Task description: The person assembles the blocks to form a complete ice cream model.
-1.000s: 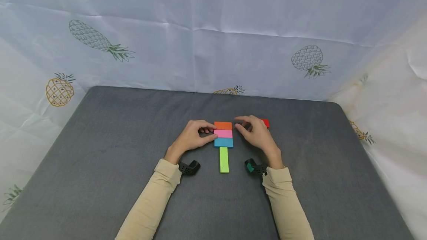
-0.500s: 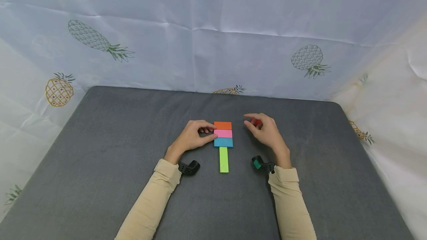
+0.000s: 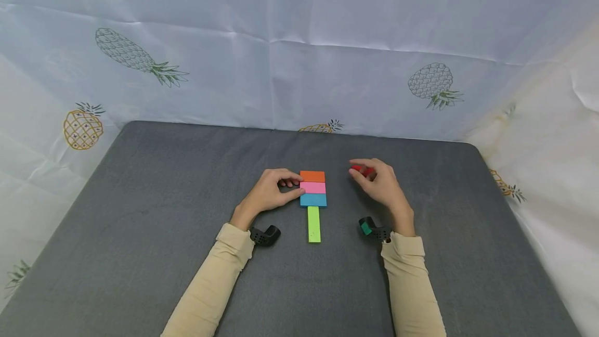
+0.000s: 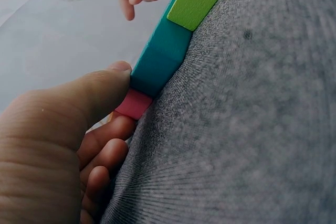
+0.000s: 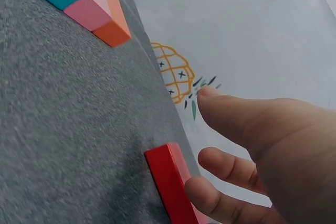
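Note:
In the middle of the head view, an orange block [image 3: 312,176], a pink block [image 3: 313,188] and a blue block [image 3: 313,200] lie flat, side against side. A lime green block [image 3: 314,225] runs lengthwise from the blue one towards the person. My left hand [image 3: 270,191] rests at the left ends of the row, its thumb touching near the blue and pink blocks, fingers loosely bent by the pink and orange ones. To the right, my right hand [image 3: 381,185] hovers with thumb and fingers apart beside a red block [image 5: 173,182]; whether a finger touches it, I cannot tell.
Grey cloth [image 3: 187,170] covers the table. A pale curtain [image 3: 299,82] printed with pineapples hangs behind the table's far edge and along the sides. Each wrist carries a black camera mount [image 3: 265,235] close above the table.
My right hand has drawn away to the right from beside the coloured row to the red block. The left hand and the row of blocks have stayed in place.

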A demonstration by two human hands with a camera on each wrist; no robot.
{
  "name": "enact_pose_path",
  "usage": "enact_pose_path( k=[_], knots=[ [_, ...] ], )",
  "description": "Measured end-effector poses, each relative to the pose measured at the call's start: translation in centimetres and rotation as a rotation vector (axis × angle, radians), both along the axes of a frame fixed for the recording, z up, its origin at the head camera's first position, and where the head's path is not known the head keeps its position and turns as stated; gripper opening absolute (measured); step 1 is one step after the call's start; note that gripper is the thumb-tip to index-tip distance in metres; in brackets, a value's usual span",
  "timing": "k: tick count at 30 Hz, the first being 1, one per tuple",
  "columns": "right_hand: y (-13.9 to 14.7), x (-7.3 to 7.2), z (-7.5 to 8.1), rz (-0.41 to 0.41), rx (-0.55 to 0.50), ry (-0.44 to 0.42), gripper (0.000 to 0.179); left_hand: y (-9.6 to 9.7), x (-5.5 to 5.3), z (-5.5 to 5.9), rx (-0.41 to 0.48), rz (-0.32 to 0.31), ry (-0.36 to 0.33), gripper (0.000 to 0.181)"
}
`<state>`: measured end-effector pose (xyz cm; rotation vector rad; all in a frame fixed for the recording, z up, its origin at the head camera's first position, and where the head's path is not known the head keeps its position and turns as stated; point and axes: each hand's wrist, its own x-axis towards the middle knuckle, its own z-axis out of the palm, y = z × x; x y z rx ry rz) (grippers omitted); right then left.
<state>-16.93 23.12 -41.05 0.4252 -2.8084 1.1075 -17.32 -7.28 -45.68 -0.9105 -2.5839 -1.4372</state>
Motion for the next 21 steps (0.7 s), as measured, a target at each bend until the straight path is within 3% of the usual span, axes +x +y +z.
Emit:
enact_pose_path(
  k=[21],
  knots=[
    [1.9, 0.2, 0.5, -0.078, 0.077, -0.073, 0.035, 0.0, 0.1, 0.1, 0.008, -0.007, 0.019, 0.024]
  ],
)
